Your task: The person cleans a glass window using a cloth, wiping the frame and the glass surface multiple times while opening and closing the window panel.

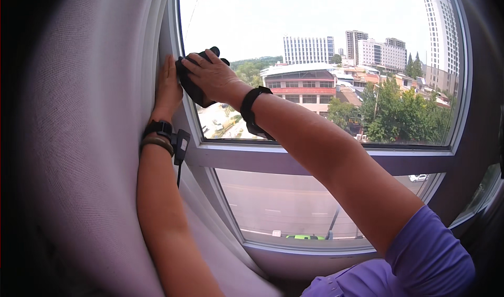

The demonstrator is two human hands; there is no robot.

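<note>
My right hand [214, 76] presses a dark folded cloth [193, 86] against the left edge of the upper window pane [252, 17], with its fingers spread over the cloth. Just left of it, my left hand [170, 86] lies with straight fingers along the window frame's left side, beside the pale curtain [98, 100], and I see nothing held in it. Both wrists wear black straps; a small black device [181, 145] with a cable sits at the left wrist.
The curtain hangs in folds along the whole left side. A horizontal frame bar [252, 161] divides the upper pane from a lower pane [275, 202]. Dark material borders the window at the right. Outside are buildings, trees and a road.
</note>
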